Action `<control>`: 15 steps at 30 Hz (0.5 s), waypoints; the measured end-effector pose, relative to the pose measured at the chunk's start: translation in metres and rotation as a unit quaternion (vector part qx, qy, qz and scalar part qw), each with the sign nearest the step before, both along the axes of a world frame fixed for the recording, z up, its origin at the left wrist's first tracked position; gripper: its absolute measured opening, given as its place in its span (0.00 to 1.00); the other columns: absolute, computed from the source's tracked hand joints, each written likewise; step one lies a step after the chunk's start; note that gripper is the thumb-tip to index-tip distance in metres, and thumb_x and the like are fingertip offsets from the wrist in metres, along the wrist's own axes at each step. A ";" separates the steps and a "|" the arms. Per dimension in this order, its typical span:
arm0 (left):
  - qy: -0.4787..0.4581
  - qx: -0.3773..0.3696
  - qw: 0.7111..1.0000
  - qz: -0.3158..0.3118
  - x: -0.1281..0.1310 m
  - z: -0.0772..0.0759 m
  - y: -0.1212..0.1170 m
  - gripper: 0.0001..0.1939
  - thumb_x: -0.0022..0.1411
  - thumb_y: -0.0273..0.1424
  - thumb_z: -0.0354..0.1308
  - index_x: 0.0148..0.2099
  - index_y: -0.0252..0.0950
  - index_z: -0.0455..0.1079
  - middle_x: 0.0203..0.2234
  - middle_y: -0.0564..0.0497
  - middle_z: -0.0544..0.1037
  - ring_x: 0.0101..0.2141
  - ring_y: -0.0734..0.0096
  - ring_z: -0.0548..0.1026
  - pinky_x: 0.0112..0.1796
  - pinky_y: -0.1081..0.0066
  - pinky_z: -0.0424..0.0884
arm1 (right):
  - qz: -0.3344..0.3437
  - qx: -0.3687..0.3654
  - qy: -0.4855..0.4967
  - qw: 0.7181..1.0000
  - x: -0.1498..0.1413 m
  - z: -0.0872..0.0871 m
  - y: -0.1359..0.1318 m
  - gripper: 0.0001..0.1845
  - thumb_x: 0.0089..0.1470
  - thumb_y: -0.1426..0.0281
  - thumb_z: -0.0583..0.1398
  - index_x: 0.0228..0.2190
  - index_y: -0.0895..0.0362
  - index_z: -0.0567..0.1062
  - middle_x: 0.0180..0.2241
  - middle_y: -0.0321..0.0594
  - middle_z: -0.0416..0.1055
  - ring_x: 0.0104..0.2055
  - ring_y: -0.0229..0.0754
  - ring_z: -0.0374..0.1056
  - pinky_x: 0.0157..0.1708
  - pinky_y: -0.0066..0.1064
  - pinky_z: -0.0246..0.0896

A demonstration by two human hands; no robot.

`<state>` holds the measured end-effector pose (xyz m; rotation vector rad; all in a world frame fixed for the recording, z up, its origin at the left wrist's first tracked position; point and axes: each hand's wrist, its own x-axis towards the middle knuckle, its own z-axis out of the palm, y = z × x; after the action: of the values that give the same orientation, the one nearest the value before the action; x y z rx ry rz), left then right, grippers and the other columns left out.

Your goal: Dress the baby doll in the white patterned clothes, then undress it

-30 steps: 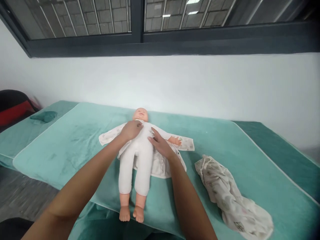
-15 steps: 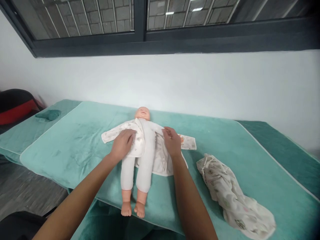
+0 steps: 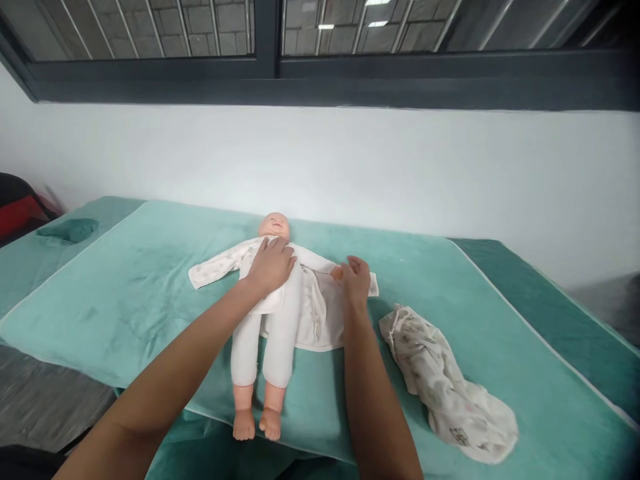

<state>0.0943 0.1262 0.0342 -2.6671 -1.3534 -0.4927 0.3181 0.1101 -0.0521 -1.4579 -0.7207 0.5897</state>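
Note:
A baby doll (image 3: 276, 353) with a white cloth body lies on its back, its bare feet towards me. A white printed baby jacket (image 3: 325, 313) is under and around it. The left-side sleeve covers one arm, and that front panel lies over the torso. On the right the jacket is spread out, with the doll's other arm outside it. My left hand (image 3: 273, 265) rests flat on the doll's chest, fingers extended. My right hand (image 3: 356, 283) is pinched beside the doll's hand (image 3: 337, 273), over the right sleeve (image 3: 373, 285); what its fingertips hold is hidden.
Printed baby clothing (image 3: 450, 387) lies crumpled to the right on the green bed cover (image 3: 125, 300). A white wall (image 3: 400, 173) with a dark-framed window rises behind the bed. A black and red object (image 3: 23, 210) stands at the far left.
My left hand has moved up and right onto the doll's chest. My right hand has moved from the doll's arm outwards to its hand and the sleeve. The whole view has shifted slightly.

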 end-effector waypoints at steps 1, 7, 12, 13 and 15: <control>0.012 0.001 1.000 -0.014 0.002 0.001 0.000 0.17 0.73 0.34 0.43 0.50 0.35 0.72 0.55 0.38 0.73 0.57 0.54 0.69 0.62 0.52 0.57 | -0.009 0.025 0.027 0.999 0.003 0.000 0.000 0.21 0.51 0.67 0.57 0.48 0.59 0.68 0.58 0.55 0.68 0.59 0.48 0.65 0.57 0.35 0.60; 0.068 -0.044 0.995 -0.065 0.026 0.007 0.011 0.23 0.68 0.28 0.51 0.63 0.34 0.62 0.61 0.39 0.68 0.61 0.53 0.66 0.60 0.54 0.59 | -0.009 0.114 0.172 0.978 0.015 0.006 -0.001 0.15 0.47 0.71 0.57 0.40 0.53 0.63 0.58 0.51 0.69 0.58 0.43 0.69 0.55 0.35 0.67; 0.121 -0.066 0.988 -0.068 0.059 0.009 0.021 0.25 0.64 0.24 0.55 0.62 0.35 0.60 0.57 0.39 0.72 0.59 0.52 0.67 0.59 0.50 0.58 | 0.132 0.172 0.231 0.948 0.000 0.013 0.004 0.19 0.43 0.69 0.64 0.39 0.51 0.67 0.51 0.42 0.75 0.57 0.44 0.71 0.55 0.39 0.68; 0.124 -0.069 0.987 -0.070 0.063 0.009 0.023 0.21 0.64 0.24 0.55 0.60 0.34 0.63 0.54 0.40 0.74 0.56 0.53 0.69 0.58 0.52 0.60 | 0.153 0.173 0.218 0.948 -0.003 0.014 0.004 0.19 0.44 0.66 0.64 0.40 0.51 0.68 0.51 0.42 0.75 0.57 0.44 0.71 0.55 0.40 0.69; 0.133 -0.071 0.985 -0.081 0.066 0.009 0.026 0.16 0.65 0.24 0.54 0.55 0.34 0.66 0.50 0.42 0.76 0.52 0.56 0.72 0.53 0.57 0.64 | 0.147 0.117 0.118 0.975 -0.003 0.013 0.003 0.19 0.48 0.61 0.62 0.42 0.52 0.69 0.50 0.45 0.75 0.55 0.47 0.72 0.52 0.42 0.69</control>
<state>0.1602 0.1525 0.0431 -2.8450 -1.1409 -0.0489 0.3154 0.1131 -0.0388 -1.0501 -0.7938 0.8596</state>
